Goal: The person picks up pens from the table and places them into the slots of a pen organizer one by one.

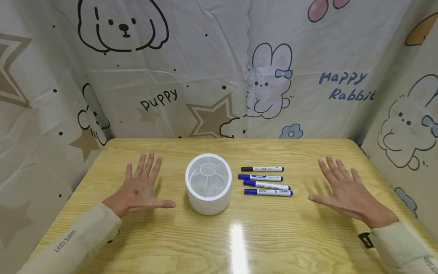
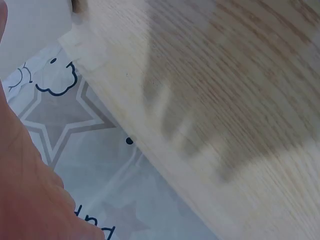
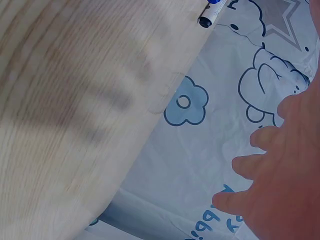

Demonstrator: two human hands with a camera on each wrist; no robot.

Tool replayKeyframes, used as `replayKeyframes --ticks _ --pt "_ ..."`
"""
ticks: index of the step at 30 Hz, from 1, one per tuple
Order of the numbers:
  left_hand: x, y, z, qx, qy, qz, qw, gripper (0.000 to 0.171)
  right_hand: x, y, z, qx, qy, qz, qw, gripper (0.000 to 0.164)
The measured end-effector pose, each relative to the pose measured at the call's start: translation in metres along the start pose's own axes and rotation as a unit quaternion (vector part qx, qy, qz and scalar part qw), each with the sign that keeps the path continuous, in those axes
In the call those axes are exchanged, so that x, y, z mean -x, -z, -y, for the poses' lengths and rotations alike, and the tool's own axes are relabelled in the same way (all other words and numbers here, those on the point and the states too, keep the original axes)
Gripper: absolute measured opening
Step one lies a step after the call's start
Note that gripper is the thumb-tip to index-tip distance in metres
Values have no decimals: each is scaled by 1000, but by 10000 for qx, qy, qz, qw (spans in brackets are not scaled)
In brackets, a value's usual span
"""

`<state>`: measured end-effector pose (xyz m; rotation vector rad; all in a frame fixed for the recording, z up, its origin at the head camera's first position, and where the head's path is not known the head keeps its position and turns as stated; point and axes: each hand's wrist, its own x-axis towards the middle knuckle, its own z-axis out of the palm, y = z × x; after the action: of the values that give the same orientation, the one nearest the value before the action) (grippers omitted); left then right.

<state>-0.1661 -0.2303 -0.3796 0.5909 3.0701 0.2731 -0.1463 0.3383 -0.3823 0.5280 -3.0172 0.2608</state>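
Observation:
My left hand [image 1: 140, 190] is spread over the left of the table, fingers straight and nothing in it. Its thumb points toward a round white divided pen holder [image 1: 208, 205], whose compartments circle a central ring. To the right of the holder lie several markers in a loose stack of rows: a black-capped marker [image 1: 262, 169] at the back, and blue-capped ones, with the front blue marker [image 1: 268, 192] nearest me. My right hand [image 1: 350, 196] is spread out to the right of the markers, also holding nothing. In the right wrist view a marker end [image 3: 206, 21] shows at the top.
The wooden table [image 1: 171, 243] has a bright glare strip near its front. Patterned cloth [image 1: 205, 76] with cartoon animals hangs behind the table's back edge and along both sides.

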Motion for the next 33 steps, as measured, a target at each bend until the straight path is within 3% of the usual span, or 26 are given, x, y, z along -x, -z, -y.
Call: replayKeyframes --ticks 21,33 --pt "-5 -11 -1 127 -109 -82 9998 142 -10 -8 4 -916 184 -114 9956 108" --pt "-11 -16 -3 568 -225 -58 9981 142 -14 -8 4 -1499 102 21 9886 112"
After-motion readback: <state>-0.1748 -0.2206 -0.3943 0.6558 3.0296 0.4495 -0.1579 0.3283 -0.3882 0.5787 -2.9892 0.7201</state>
